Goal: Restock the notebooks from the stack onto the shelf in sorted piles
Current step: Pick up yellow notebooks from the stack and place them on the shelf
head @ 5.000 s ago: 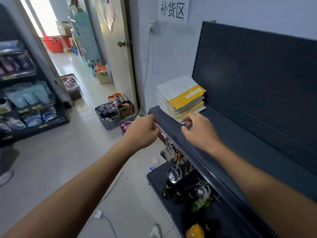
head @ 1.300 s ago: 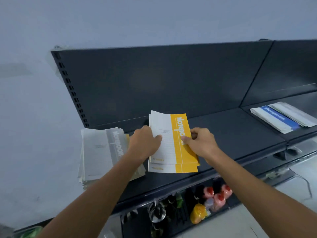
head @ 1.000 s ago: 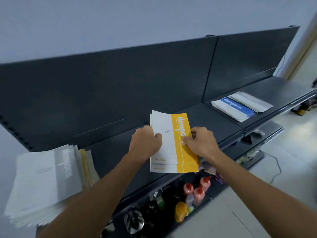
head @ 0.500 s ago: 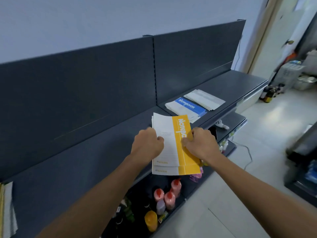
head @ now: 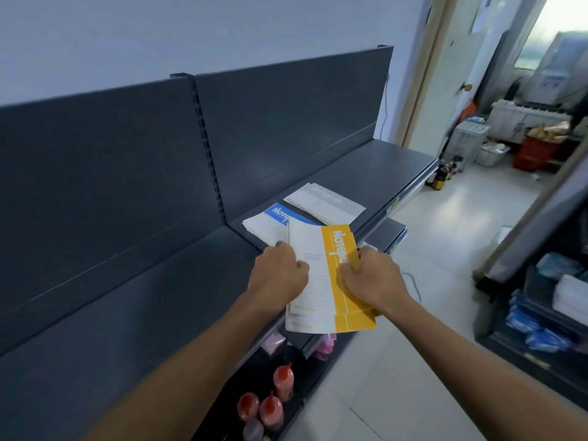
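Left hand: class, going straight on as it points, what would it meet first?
Probably the blue-banded pile on the shelf, just beyond the yellow notebooks the left hand grips; depth unclear.

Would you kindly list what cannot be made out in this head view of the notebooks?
Head view: blue notebook pile, near end covered by the held yellow notebooks.
Head view: how many are held, edges overlapping between left hand and right hand.
Head view: red squeeze bottles, labels too small to read.
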Available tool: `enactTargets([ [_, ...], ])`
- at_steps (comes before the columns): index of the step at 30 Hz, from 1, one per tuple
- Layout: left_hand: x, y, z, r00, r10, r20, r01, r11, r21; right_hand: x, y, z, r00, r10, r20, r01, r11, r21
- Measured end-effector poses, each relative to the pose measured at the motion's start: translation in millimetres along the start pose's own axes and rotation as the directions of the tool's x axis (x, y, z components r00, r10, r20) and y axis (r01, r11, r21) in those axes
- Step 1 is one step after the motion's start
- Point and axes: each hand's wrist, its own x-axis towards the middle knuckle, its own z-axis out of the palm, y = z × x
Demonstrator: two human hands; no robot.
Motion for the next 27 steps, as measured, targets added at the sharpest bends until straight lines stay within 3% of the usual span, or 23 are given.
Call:
enactTargets([
  [13,109,88,49,0.985,0.171,-0.026,-0.171,0.985,0.006,109,69,-29,0.994,0.065,-0.088,-0.073,0.994,-0.085],
  [27,185,236,122,0.99,0.121,-0.073,-0.117,0.992,0.057,222,205,-77,0.995,0.036,-0.088,-0.043,0.995,-0.087],
])
